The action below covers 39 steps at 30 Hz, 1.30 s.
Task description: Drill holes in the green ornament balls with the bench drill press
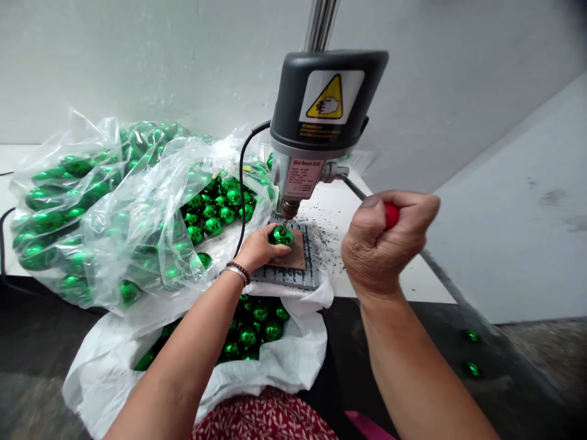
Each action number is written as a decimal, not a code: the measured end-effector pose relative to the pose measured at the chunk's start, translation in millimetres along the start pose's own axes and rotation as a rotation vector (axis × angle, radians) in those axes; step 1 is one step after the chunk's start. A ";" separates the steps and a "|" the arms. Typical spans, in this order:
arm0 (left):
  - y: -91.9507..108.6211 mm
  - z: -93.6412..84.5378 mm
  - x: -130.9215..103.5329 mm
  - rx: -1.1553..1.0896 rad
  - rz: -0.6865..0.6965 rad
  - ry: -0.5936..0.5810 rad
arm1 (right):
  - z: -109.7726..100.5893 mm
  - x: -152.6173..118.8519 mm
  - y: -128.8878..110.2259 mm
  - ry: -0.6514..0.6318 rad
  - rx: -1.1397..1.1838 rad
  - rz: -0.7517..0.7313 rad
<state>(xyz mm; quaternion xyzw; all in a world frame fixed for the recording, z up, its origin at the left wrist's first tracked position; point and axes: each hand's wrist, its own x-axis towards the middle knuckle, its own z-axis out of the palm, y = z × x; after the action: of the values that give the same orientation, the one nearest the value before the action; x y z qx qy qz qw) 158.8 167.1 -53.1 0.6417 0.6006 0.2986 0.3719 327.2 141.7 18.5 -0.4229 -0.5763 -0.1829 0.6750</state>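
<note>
My left hand (262,247) grips a shiny green ball (280,236) on a brown board (297,253), which lies on the grey base plate (314,276) of a bench drill. The drill bit (287,221) comes down at the top of this ball; whether it has entered the ball is too small to tell. Above stands the drill's dark head (328,104). On the right, my right hand (389,238) is closed around the red knob (391,216) at the end of the drill's lever (354,186).
Clear plastic bags (105,226) full of green balls cover the table's left side. A white sack (298,366) with more balls hangs below the front edge. Dark shavings dot the white table (348,278). Two green balls (471,369) lie on the floor at right.
</note>
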 end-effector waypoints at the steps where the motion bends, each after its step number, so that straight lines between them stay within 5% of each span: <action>1: -0.1 -0.1 0.0 -0.005 0.004 -0.002 | -0.3 -2.5 0.7 0.001 0.001 0.004; 9: -1.1 -0.1 -0.2 -0.002 0.025 0.008 | -1.8 -16.8 5.4 -0.015 -0.005 0.017; 14: -1.2 1.8 -2.3 0.033 0.063 0.036 | 13.6 50.1 -4.0 -0.072 0.032 0.069; 19: 4.5 -2.5 -14.7 0.000 0.059 0.052 | 24.8 108.4 -22.2 -0.254 -0.069 0.381; 25: 10.2 -26.3 -67.5 -0.275 0.001 -0.126 | 24.8 113.4 -33.0 -0.297 -0.095 0.488; 30: -12.3 -41.2 -128.6 -0.720 -0.182 -0.301 | 21.9 112.6 -34.5 -0.356 -0.195 0.467; 39: -58.2 -25.3 -175.0 -1.172 -0.153 -0.307 | 22.5 108.3 -18.9 -0.510 -0.177 0.355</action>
<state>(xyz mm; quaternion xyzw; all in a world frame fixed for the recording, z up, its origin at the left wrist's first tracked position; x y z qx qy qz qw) 88.4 -3.5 -76.8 0.3212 0.3203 0.4559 0.7658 328.5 174.4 125.8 -0.6062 -0.6258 0.0000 0.4908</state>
